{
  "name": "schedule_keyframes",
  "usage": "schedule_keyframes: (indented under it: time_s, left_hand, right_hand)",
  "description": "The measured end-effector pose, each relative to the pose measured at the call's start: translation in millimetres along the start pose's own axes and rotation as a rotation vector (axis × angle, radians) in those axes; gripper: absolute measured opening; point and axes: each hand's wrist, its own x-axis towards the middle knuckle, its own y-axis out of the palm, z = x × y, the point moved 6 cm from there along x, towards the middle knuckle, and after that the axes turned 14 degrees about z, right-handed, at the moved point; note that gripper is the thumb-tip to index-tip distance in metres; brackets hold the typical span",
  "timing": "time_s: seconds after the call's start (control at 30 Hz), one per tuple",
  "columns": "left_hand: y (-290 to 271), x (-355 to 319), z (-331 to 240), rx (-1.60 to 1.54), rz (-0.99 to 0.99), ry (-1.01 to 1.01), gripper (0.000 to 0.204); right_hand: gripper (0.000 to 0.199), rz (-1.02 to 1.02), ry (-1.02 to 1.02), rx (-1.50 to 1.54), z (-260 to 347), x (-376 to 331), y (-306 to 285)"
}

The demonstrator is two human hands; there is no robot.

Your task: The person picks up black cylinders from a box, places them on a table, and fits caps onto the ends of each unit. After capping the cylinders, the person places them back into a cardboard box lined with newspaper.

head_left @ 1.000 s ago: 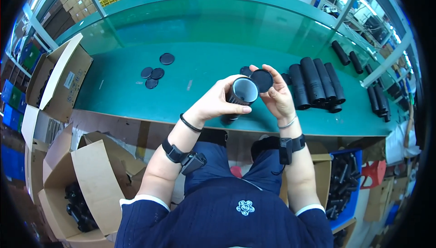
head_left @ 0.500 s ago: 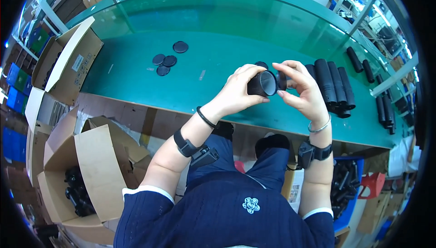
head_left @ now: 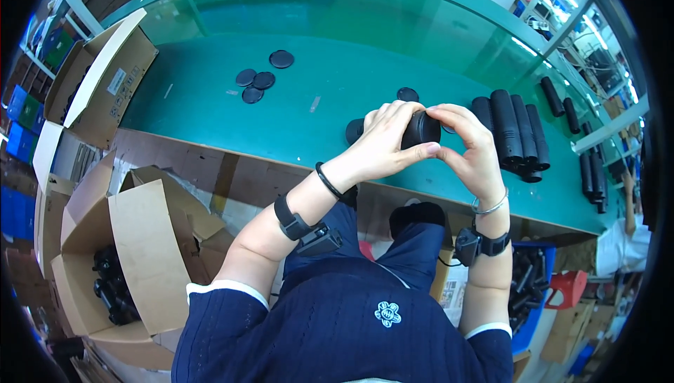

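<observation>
My left hand (head_left: pixel 385 139) is wrapped round a black tube (head_left: pixel 354 131), whose one end sticks out on the left side of the hand. On the tube's right end sits a round black cap (head_left: pixel 425 131), covering the opening. The fingers and thumb of my right hand (head_left: pixel 472 143) grip this cap at its rim, and my left thumb reaches to it too. Just beyond my hands, a loose black cap (head_left: pixel 407 94) lies flat on the green table (head_left: pixel 337 67). Part of another disc shows behind my right fingers.
Several black caps (head_left: pixel 264 80) lie at left on the table. A stack of black tubes (head_left: pixel 504 127) is right of my hands, with more tubes (head_left: pixel 595 172) farther right. Open cartons (head_left: pixel 151 249) stand at lower left. A blue bin (head_left: pixel 523 341) of black parts is at lower right.
The cap in my right hand has moved left onto the tube's open end, which no longer shows. The tube has turned, and its other end now appears left of my left hand.
</observation>
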Motion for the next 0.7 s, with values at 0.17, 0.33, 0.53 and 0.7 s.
schedule_keyframes:
  time_s: [0.17, 0.33, 0.53, 0.7]
  left_hand:
    - [-0.4, -2.0, -1.7, 0.023, -0.005, 0.009, 0.066]
    - [-0.3, -0.2, 2.1, 0.015, -0.005, 0.035, 0.066]
    - [-3.1, 1.0, -0.5, 0.003, 0.013, 0.030, 0.061]
    - [-5.4, 0.8, 2.3, -0.050, 0.003, 0.027, 0.056]
  right_hand:
    - [0.050, 0.001, -0.016, -0.087, 2.3, -3.2, -1.6]
    - [0.050, 0.003, -0.031, -0.088, 2.8, -0.4, -0.4]
    - [0.055, 0.026, -0.034, -0.114, 3.5, 2.1, -1.0]
    - [0.055, 0.009, -0.046, -0.113, 8.7, 5.3, 0.3]
